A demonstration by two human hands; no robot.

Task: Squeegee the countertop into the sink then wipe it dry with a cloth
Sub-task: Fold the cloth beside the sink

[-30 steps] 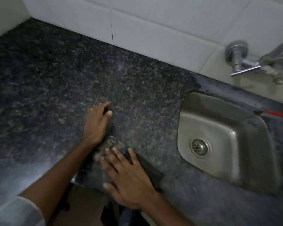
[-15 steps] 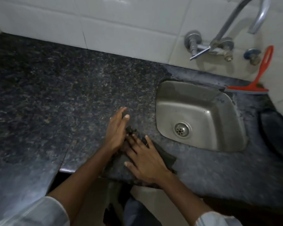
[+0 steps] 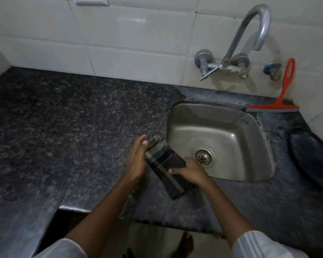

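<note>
A dark folded cloth (image 3: 166,164) with grey stripes is lifted just above the speckled black countertop (image 3: 73,131), beside the left rim of the steel sink (image 3: 237,131). My left hand (image 3: 137,161) holds its far end with thumb and fingers. My right hand (image 3: 190,171) grips the near right edge, partly over the sink rim. A red squeegee (image 3: 280,101) leans on the white tiled wall behind the sink's right corner, blade on the counter.
A curved metal tap (image 3: 250,34) with a lever valve (image 3: 205,66) sticks out of the wall above the sink. A dark oval object (image 3: 313,155) lies on the counter right of the sink. The counter's front edge steps back at lower left.
Both hands have lifted the cloth off the counter and carried it right, to the sink's rim. Before, they pressed it flat on the stone. The view has swung right and up.
</note>
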